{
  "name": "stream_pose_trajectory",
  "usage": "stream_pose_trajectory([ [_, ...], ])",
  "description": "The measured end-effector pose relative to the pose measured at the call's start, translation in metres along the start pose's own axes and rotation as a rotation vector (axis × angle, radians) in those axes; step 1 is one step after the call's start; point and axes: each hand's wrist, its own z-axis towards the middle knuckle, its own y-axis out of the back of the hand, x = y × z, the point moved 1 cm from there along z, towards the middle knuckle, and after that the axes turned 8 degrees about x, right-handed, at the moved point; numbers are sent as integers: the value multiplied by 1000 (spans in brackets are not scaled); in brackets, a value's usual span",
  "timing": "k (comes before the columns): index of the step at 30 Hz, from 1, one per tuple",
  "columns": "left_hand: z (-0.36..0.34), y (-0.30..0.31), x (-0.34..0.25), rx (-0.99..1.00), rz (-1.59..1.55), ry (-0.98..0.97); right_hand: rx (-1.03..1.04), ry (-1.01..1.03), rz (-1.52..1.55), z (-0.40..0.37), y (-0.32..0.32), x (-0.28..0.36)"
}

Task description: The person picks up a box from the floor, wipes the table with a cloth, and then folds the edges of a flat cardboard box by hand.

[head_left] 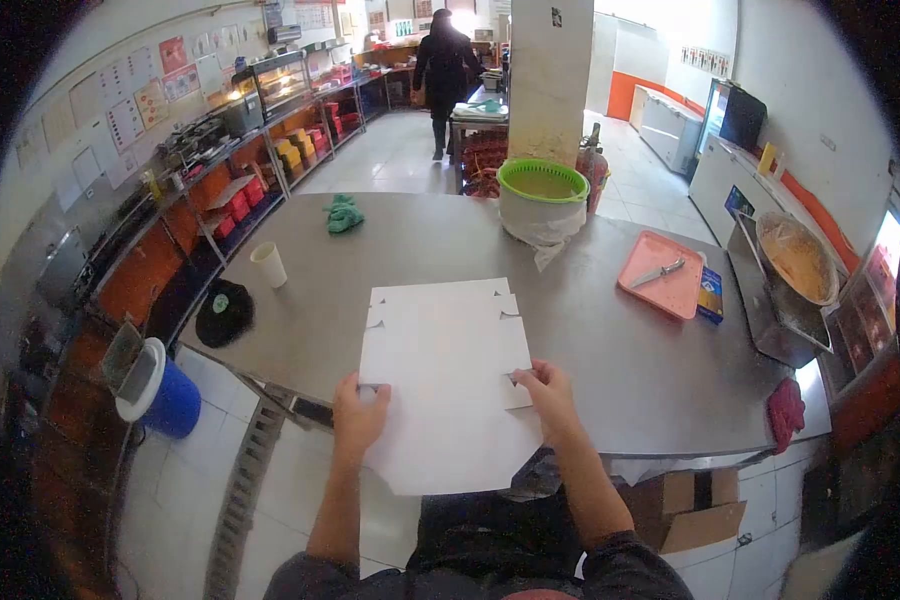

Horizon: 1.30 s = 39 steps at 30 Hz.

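A flat white cardboard sheet [445,390] with cut slots and small flaps along both sides lies partly on the metal table [300,240], its near end reaching past the table's front edge. My left hand [361,412] grips its left edge, with the thumb on top beside a slot. On the right edge, my right hand [544,392] pinches the sheet near a small side flap, thumb and fingers closed on it. The fingers under the sheet are hidden.
On the table are a white cup [268,265], a green cloth [343,214], a black round item [224,312], a green basket [543,182] and a pink tray [662,275] with a knife [657,273]. A person [446,75] stands far back. A blue bin [173,402] is at left.
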Motion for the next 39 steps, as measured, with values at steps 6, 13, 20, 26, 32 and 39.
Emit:
stream_pose_trajectory([
  [6,2,0,0,46,-147,46,-26,13,-26,-4,-7,6],
  [13,-4,4,-9,10,-185,40,30,50,13,-3,-1,3],
  [20,-5,6,-10,23,-153,40,-44,28,11,-7,-4,9],
  [26,0,-3,10,-41,-180,10,-15,-30,98,3,-2,8],
  [32,0,-6,16,-138,-315,98,27,33,-200,1,-3,10],
  [39,-4,0,2,-49,-436,99,-56,201,-271,-9,-21,33],
])
